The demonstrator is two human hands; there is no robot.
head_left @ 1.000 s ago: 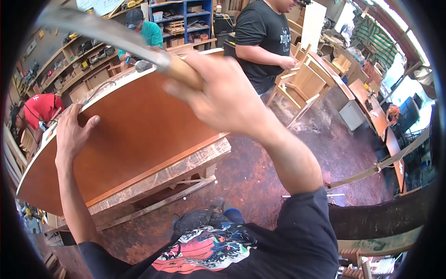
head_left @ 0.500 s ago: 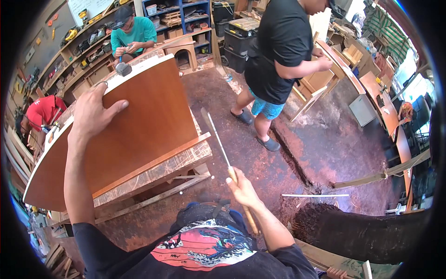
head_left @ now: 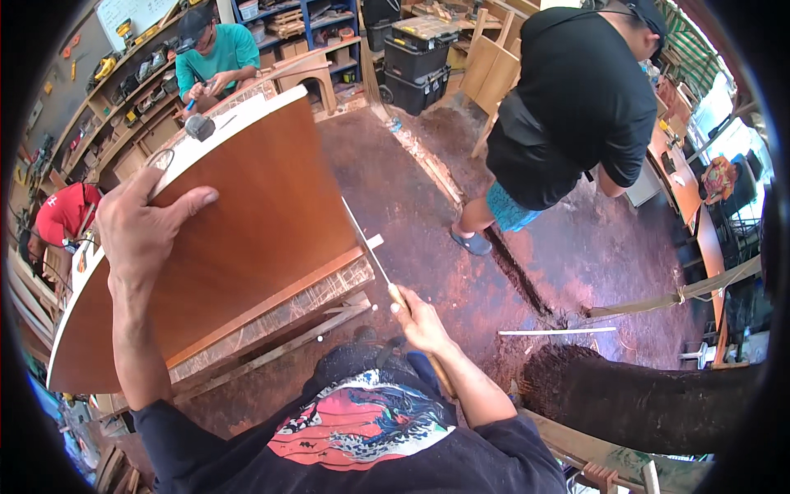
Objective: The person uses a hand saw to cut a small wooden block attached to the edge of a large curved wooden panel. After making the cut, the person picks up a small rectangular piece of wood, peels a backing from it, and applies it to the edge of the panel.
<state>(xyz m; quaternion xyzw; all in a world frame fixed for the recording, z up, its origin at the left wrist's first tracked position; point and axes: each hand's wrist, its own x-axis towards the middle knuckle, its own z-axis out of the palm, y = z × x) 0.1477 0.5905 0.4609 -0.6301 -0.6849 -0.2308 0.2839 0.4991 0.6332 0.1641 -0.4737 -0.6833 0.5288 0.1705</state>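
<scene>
A large reddish-brown wooden panel [head_left: 247, 214] with a pale curved upper edge stands on a workbench [head_left: 280, 309] to my left. My left hand [head_left: 140, 222] grips that edge, thumb on the brown face and fingers hidden behind. Closed around the long light wooden handle of a thin-bladed pull saw [head_left: 377, 262] is my right hand [head_left: 421, 323]. The saw's blade lies by the panel's right edge, at the end of a wooden strip [head_left: 325, 270] along the panel's bottom; whether it touches is unclear. The handle's rear end runs under my right forearm.
A person in black [head_left: 568, 107] bends over at the right. One in a green shirt [head_left: 222, 58] works beyond the panel; another in red [head_left: 64, 216] stoops at far left. A dark mallet-like head [head_left: 199, 127] rests behind the panel's edge. Black toolboxes [head_left: 415, 70] stand behind.
My right hand has brought the saw left and a little down, so its blade now meets the panel's edge in view. My left hand shifted slightly left. The person in black moved right and bent down.
</scene>
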